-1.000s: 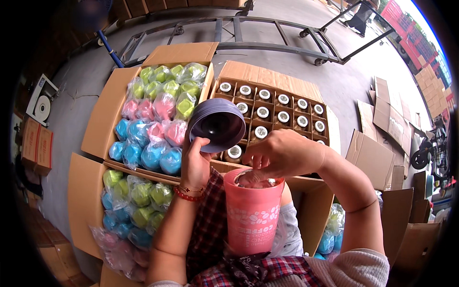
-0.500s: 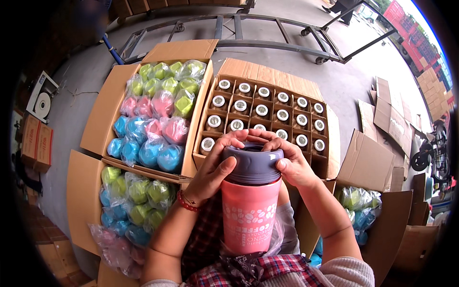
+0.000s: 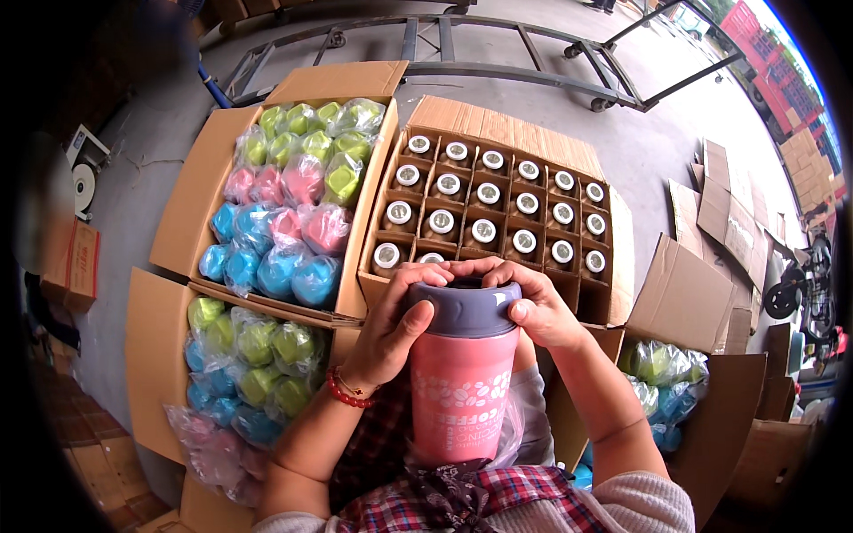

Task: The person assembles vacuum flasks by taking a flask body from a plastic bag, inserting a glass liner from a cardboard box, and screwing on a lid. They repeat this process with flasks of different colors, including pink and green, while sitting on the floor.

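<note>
A large pink tumbler (image 3: pixel 462 382) with a pale coffee-bean print stands upright in front of my lap, clear plastic wrap bunched beside its base. Its dark grey-purple lid (image 3: pixel 464 313) sits on top, level with the rim. My left hand (image 3: pixel 391 324) curls round the lid's left side, fingers over the top edge and thumb against the front. On the lid's right side, my right hand (image 3: pixel 542 306) grips the same way, thumb pressed to the front. Fingers partly hide the lid's top opening.
Beyond my hands, a divided carton (image 3: pixel 600 302) holds several white-capped bottles. Cartons of bagged green, pink and blue items (image 3: pixel 293 275) stand at left, with another bagged group (image 3: pixel 671 382) at right. Flattened cardboard (image 3: pixel 724 213) lies farther right. A metal trolley frame (image 3: pixel 498 71) stands behind.
The lid now sits lower and closer on the tumbler; the dark ribbed band beneath it no longer shows. Both hands have gone down with it, still holding it.
</note>
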`<act>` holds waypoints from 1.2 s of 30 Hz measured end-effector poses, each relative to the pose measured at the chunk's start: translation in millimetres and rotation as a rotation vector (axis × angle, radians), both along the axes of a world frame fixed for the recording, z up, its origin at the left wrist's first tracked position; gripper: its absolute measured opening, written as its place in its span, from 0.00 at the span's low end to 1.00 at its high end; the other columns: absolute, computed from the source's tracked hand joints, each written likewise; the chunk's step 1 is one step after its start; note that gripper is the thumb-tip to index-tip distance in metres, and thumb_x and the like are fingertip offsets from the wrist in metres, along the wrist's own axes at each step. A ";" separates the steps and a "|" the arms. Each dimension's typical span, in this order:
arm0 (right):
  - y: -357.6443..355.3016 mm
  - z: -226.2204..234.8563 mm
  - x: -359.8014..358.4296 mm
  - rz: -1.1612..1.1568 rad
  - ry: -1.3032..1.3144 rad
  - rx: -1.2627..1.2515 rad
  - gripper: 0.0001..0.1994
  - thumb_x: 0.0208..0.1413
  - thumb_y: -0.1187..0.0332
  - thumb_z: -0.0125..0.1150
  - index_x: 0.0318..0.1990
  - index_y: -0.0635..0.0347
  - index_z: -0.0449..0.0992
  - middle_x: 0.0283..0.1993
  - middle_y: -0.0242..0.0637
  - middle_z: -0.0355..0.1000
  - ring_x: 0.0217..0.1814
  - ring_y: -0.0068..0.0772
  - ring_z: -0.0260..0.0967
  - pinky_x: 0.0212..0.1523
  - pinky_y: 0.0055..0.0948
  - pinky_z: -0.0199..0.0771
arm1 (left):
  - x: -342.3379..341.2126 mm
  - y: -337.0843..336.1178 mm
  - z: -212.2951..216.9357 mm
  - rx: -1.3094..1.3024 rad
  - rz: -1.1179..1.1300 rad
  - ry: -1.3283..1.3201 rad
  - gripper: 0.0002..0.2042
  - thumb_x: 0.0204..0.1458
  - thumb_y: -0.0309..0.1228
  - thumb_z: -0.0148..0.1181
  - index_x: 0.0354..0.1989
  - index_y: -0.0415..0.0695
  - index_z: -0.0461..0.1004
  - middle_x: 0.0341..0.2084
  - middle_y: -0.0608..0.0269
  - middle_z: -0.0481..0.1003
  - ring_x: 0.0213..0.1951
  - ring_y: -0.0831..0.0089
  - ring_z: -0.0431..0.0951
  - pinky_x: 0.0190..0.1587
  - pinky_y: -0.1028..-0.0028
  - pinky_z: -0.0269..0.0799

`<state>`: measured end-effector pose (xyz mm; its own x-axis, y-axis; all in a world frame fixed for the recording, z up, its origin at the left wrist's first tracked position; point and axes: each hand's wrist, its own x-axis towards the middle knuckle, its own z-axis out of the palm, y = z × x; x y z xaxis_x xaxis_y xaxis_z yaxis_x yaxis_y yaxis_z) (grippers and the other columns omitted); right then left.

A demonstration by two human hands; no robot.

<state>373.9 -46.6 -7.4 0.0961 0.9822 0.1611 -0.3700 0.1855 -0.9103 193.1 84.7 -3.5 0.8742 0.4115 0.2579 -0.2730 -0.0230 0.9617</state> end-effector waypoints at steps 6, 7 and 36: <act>0.7 45.4 -15.4 -0.084 -0.584 -0.234 0.22 0.56 0.53 0.62 0.40 0.67 0.71 0.58 0.49 0.65 0.63 0.43 0.62 0.62 0.39 0.59 | -19.3 23.9 -9.3 -0.056 -0.125 0.069 0.25 0.64 0.46 0.42 0.60 0.39 0.62 0.59 0.52 0.63 0.63 0.62 0.60 0.66 0.64 0.50; 2.5 35.7 -12.6 -0.107 -0.500 -0.124 0.21 0.59 0.54 0.59 0.46 0.67 0.74 0.54 0.44 0.70 0.55 0.35 0.67 0.57 0.32 0.65 | -16.3 26.2 -0.4 0.073 -0.055 0.053 0.24 0.64 0.45 0.43 0.60 0.38 0.63 0.59 0.52 0.64 0.63 0.61 0.61 0.65 0.64 0.51; -13.8 91.5 -16.3 -0.341 -1.173 -0.376 0.26 0.63 0.46 0.46 0.42 0.65 0.76 0.33 0.52 0.74 0.33 0.52 0.74 0.36 0.41 0.75 | -12.9 43.7 -52.4 -0.321 -0.108 -0.110 0.21 0.66 0.42 0.37 0.50 0.36 0.68 0.51 0.53 0.70 0.51 0.68 0.71 0.57 0.66 0.65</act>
